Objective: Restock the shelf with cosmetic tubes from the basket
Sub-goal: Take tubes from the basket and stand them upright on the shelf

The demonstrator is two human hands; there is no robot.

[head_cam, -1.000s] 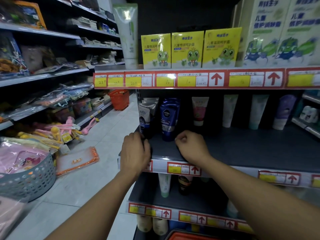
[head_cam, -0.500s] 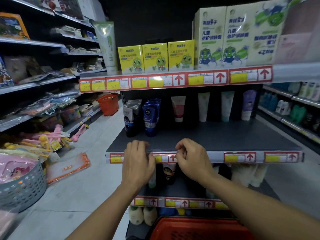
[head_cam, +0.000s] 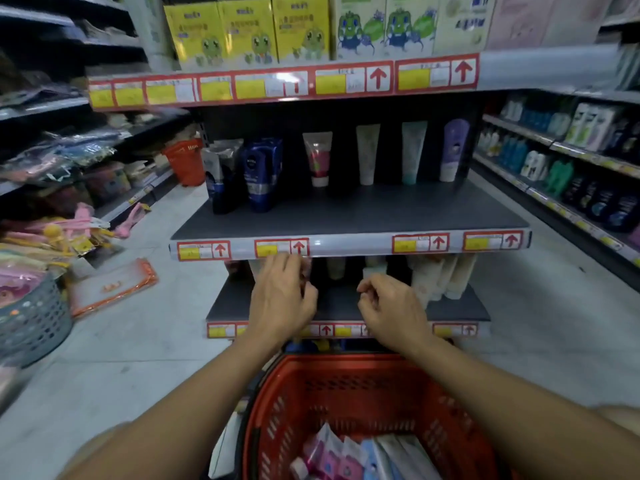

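Dim shop aisle, shelf [head_cam: 349, 216] half bare; both hands, left hand [head_cam: 282, 299] and right hand [head_cam: 393, 308], loosely curled, grip holding nothing; tubes [head_cam: 349, 455] in basket [head_cam: 277, 403] likely light, squashy, slick, best pinched mid-body.

Yellow boxes [head_cam: 246, 31] printed with a green cartoon frog stood in a row on the top shelf, beside white boxes [head_cam: 381, 26] showing a blue-dressed frog. At the left, a grey perforated basket [head_cam: 33, 323] sat on the pale tiled floor [head_cam: 138, 348], with an orange-edged flat pack [head_cam: 112, 285] lying near it. A second red basket [head_cam: 185, 161] stood farther down the aisle. Bottles [head_cam: 561, 161] lined the right-hand racks.
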